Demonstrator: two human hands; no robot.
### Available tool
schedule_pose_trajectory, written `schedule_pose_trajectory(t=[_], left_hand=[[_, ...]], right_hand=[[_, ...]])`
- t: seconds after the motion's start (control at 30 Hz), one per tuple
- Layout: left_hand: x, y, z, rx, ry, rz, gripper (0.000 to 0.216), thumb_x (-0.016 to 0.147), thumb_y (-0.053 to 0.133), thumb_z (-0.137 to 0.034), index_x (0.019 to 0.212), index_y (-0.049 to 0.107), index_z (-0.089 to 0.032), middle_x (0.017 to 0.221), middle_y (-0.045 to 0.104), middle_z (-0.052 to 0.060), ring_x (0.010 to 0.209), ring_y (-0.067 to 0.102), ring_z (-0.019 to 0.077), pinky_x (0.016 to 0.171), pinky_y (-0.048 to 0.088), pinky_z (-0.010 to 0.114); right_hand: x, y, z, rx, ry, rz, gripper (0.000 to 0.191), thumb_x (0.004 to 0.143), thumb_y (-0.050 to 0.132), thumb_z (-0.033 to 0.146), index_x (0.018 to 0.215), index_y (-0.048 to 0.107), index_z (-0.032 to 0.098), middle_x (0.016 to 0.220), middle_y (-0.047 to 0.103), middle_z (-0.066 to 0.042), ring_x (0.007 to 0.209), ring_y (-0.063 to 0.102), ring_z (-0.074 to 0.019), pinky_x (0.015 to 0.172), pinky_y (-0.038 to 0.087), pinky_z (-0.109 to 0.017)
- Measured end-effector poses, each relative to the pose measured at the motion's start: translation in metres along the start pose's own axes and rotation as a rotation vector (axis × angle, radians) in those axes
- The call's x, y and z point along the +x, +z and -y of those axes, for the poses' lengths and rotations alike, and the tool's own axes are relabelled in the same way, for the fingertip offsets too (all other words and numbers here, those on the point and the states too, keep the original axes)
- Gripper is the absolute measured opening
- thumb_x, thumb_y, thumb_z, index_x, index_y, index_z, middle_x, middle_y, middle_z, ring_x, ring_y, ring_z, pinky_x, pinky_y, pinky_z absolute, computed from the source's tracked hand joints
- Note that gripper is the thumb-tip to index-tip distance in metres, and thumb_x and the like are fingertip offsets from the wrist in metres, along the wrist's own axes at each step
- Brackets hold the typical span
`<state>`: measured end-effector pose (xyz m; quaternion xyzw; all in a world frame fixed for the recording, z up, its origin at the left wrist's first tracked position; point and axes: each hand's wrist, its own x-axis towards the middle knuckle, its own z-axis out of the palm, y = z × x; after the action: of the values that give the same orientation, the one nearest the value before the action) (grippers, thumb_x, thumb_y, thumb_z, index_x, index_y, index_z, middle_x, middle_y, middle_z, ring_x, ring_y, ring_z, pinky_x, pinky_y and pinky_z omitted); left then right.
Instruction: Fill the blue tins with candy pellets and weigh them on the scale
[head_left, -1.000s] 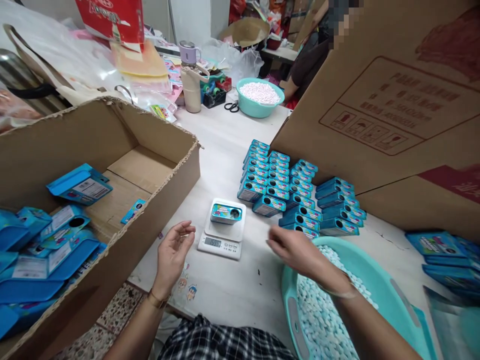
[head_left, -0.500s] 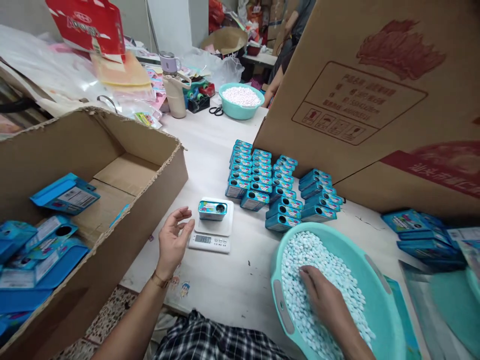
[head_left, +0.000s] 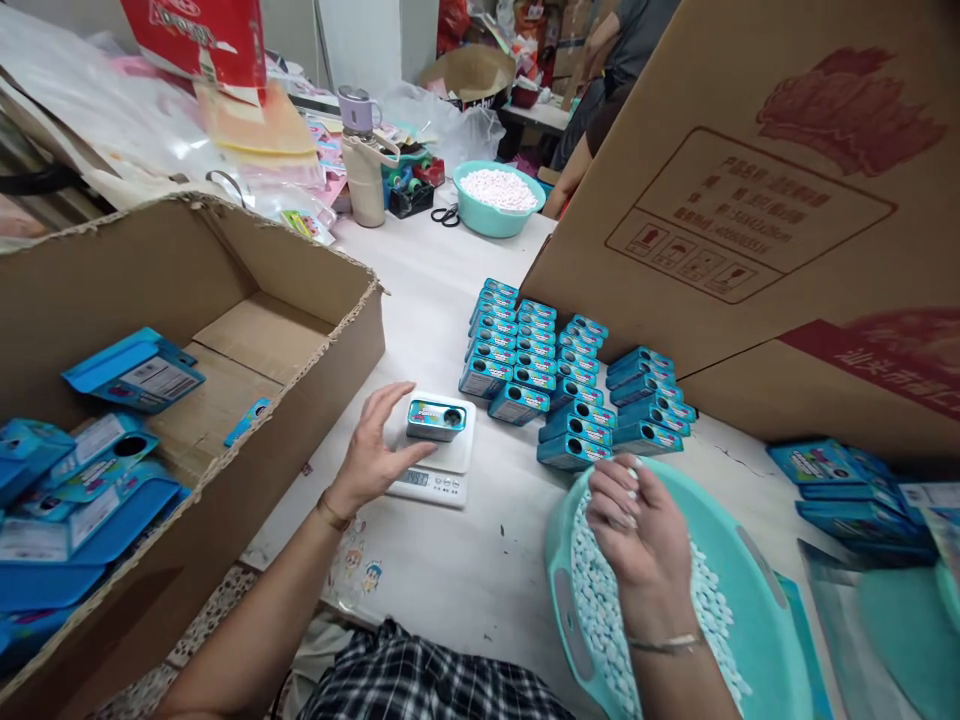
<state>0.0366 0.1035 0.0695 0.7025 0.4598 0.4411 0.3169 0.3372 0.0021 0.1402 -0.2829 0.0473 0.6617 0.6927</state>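
Note:
A small blue box (head_left: 436,418) with a dark round hole in its top stands on a white digital kitchen scale (head_left: 454,491). My left hand (head_left: 381,447) is open at the box's left side, thumb and fingers spread around it; whether they touch it I cannot tell. Over a turquoise basin (head_left: 720,520) my right hand (head_left: 637,520) is raised, palm turned up and fingers curled. A few white pellets show between those fingers. Many more small white pellets (head_left: 600,590) lie in the basin below.
Several rows of blue boxes (head_left: 537,345) stand behind the basin, against a large carton (head_left: 750,230). An open cardboard box (head_left: 300,420) with blue boxes is at left. Farther back are a second basin (head_left: 495,215), scissors (head_left: 445,215), a tumbler (head_left: 365,180) and another person's arm (head_left: 570,180).
My right hand has lifted out of the pellets with a few in its fingers. My left hand has moved right, to the box on the scale, and its fingers have spread.

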Motion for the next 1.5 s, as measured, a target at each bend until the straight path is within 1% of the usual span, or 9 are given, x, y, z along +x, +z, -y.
schedule_pose_trajectory(t=[0.13, 0.23, 0.37, 0.57, 0.73, 0.87, 1.17, 1.33, 1.5], left_hand=[[0.019, 0.008, -0.012, 0.178, 0.171, 0.145, 0.070, 0.074, 0.082, -0.040, 0.136, 0.053, -0.024, 0.136, 0.055, 0.012, 0.136, 0.043, 0.0316, 0.115, 0.034, 0.050], [0.028, 0.014, -0.013, 0.252, 0.205, 0.181, 0.068, 0.070, 0.085, -0.042, 0.129, 0.057, -0.022, 0.130, 0.059, 0.012, 0.137, 0.041, 0.0345, 0.114, 0.030, 0.053], [0.033, 0.018, -0.009, 0.259, 0.156, 0.203, 0.053, 0.073, 0.083, -0.039, 0.119, 0.062, -0.023, 0.123, 0.062, 0.009, 0.137, 0.042, 0.0338, 0.114, 0.026, 0.055], [0.032, 0.018, -0.004, 0.220, 0.119, 0.205, 0.042, 0.075, 0.082, -0.035, 0.111, 0.064, -0.024, 0.120, 0.063, 0.008, 0.135, 0.045, 0.0314, 0.115, 0.026, 0.053], [0.031, 0.018, -0.006, 0.207, 0.124, 0.192, 0.040, 0.076, 0.081, -0.033, 0.111, 0.064, -0.023, 0.119, 0.063, 0.009, 0.133, 0.047, 0.0315, 0.114, 0.030, 0.053], [0.024, 0.000, -0.009, 0.159, 0.144, 0.173, 0.056, 0.077, 0.081, -0.037, 0.126, 0.059, -0.023, 0.130, 0.059, 0.011, 0.134, 0.047, 0.0299, 0.114, 0.036, 0.049], [-0.025, -0.051, 0.005, 0.020, -0.152, -0.195, 0.036, 0.087, 0.068, -0.037, 0.120, 0.063, -0.022, 0.124, 0.062, 0.007, 0.121, 0.059, 0.0237, 0.110, 0.045, 0.041], [-0.039, -0.050, 0.014, -0.002, -0.249, -0.156, 0.037, 0.086, 0.071, -0.036, 0.119, 0.065, -0.021, 0.120, 0.064, 0.008, 0.118, 0.060, 0.0239, 0.110, 0.045, 0.043], [-0.017, -0.045, -0.005, 0.052, -0.155, -0.065, 0.039, 0.086, 0.071, -0.036, 0.121, 0.064, -0.022, 0.122, 0.063, 0.008, 0.118, 0.060, 0.0245, 0.109, 0.046, 0.043]], right_hand=[[0.052, 0.061, -0.053, -0.095, 0.008, 0.065, 0.016, 0.090, 0.052, 0.016, 0.077, 0.046, 0.021, 0.058, 0.035, 0.010, 0.040, 0.034, -0.0041, 0.033, 0.024, -0.015], [0.083, 0.086, -0.093, -0.173, -0.037, 0.047, 0.012, 0.089, 0.053, 0.021, 0.077, 0.050, 0.020, 0.056, 0.036, 0.010, 0.039, 0.031, -0.0042, 0.035, 0.024, -0.017], [0.104, 0.094, -0.126, -0.288, -0.198, 0.025, 0.011, 0.088, 0.055, 0.026, 0.081, 0.057, 0.018, 0.055, 0.042, 0.009, 0.044, 0.037, -0.0057, 0.042, 0.033, -0.018], [0.107, 0.092, -0.136, -0.369, -0.317, 0.016, 0.014, 0.088, 0.058, 0.027, 0.077, 0.059, 0.017, 0.053, 0.042, 0.008, 0.047, 0.040, -0.0065, 0.047, 0.037, -0.019], [0.110, 0.095, -0.120, -0.158, -0.078, -0.052, 0.018, 0.096, 0.046, 0.021, 0.079, 0.053, 0.019, 0.050, 0.033, 0.012, 0.038, 0.027, -0.0048, 0.036, 0.022, -0.016], [0.096, 0.093, -0.083, -0.044, 0.062, 0.003, 0.023, 0.100, 0.037, 0.016, 0.078, 0.046, 0.020, 0.053, 0.030, 0.012, 0.036, 0.027, -0.0037, 0.034, 0.019, -0.016], [0.001, 0.039, 0.017, -0.060, -0.137, -0.017, 0.014, 0.092, 0.046, 0.010, 0.086, 0.047, 0.022, 0.058, 0.035, 0.010, 0.040, 0.037, -0.0049, 0.036, 0.028, -0.018], [-0.022, 0.003, 0.038, -0.043, -0.185, -0.116, 0.019, 0.085, 0.052, 0.003, 0.087, 0.048, 0.022, 0.060, 0.038, 0.010, 0.041, 0.038, -0.0048, 0.036, 0.032, -0.018], [-0.032, -0.019, 0.044, 0.001, -0.205, -0.154, 0.020, 0.085, 0.053, 0.003, 0.086, 0.047, 0.022, 0.061, 0.038, 0.010, 0.041, 0.037, -0.0052, 0.036, 0.033, -0.019]])
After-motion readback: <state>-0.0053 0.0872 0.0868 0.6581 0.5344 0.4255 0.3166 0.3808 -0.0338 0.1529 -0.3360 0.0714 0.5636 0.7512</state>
